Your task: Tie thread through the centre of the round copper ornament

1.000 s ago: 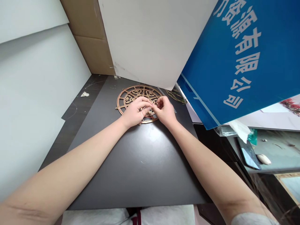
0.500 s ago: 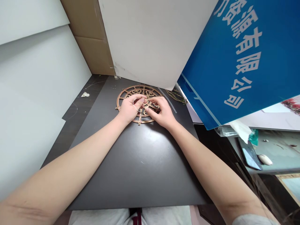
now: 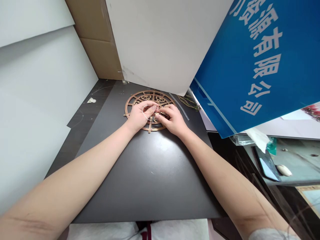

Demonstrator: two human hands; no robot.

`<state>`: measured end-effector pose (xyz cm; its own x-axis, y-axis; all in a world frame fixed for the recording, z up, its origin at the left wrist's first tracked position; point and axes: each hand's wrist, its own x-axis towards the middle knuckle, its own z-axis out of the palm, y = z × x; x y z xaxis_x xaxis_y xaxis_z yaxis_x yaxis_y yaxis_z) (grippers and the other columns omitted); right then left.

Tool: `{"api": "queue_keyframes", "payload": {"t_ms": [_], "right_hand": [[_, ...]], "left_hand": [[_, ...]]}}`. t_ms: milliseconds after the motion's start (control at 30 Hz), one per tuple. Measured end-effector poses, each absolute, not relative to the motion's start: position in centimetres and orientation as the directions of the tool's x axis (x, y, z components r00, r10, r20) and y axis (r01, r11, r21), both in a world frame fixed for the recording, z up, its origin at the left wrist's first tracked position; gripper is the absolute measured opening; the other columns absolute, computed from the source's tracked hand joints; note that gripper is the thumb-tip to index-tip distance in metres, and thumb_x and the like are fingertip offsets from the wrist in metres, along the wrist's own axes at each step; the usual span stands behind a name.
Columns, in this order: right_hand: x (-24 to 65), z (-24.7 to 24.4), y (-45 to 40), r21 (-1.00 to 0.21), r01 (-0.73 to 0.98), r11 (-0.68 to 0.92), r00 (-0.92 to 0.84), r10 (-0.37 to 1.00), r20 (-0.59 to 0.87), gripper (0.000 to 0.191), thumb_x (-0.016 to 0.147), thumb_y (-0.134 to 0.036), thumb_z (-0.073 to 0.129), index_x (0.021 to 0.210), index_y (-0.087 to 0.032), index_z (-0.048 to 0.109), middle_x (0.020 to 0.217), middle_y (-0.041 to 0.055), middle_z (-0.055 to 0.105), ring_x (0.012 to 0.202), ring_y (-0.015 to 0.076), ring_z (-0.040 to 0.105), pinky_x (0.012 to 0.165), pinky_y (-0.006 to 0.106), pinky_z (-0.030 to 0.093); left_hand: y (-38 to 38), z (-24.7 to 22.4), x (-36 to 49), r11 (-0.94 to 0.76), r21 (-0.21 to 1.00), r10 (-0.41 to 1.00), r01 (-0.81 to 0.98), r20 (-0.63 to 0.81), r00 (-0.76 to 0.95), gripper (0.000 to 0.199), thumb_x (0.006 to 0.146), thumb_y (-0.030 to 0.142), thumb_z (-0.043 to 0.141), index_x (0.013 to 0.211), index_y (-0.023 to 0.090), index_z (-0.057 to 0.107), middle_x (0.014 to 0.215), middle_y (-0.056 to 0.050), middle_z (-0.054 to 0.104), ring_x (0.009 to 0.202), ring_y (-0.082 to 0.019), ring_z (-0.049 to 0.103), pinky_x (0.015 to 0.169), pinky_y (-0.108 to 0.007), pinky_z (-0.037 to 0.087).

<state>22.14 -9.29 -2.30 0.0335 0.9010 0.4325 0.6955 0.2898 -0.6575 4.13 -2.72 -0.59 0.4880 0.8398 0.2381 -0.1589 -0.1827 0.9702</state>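
A round copper-coloured openwork ornament (image 3: 149,127) lies flat on the dark tabletop, partly covered by both hands. Above its left part, my left hand (image 3: 139,115) is closed in a pinch on a thin white cord (image 3: 143,112), which loops out over the fingers. My right hand (image 3: 173,119) is over the ornament's right part, thumb and fingers bent together close to the left fingertips. A small pale bit shows by the right thumb; what those fingers hold is too small to make out.
White panels and a cardboard sheet (image 3: 100,40) rise behind and left. A blue sign board (image 3: 225,83) leans at right. A clear strip (image 3: 182,107) and dark netting (image 3: 188,102) lie past the ornament. A phone (image 3: 267,165) and mouse (image 3: 284,170) sit on a lower surface.
My right hand's fingers have drawn closer together and nearer the left fingertips. The white cord is still in my left hand, and the ornament stays in place.
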Motion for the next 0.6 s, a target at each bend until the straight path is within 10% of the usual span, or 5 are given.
{"api": "queue_keyframes", "payload": {"t_ms": [600], "right_hand": [[22.33,-1.45,-9.42,-0.815,0.533,0.226,0.341,0.824,0.452,0.055,0.095,-0.068,0.053,0.091,-0.015,0.066,0.09,0.0048,0.065,0.084,0.0092,0.055,0.084,0.027,0.046]], "left_hand": [[-2.17,-1.0,4.24,-0.247,0.965,0.87,-0.091,0.262,0.416,0.064,0.085,0.064,0.072,0.116,0.008,0.07,0.107,-0.011,0.069,0.086,-0.003,0.066,0.075,-0.013,0.057]]}}
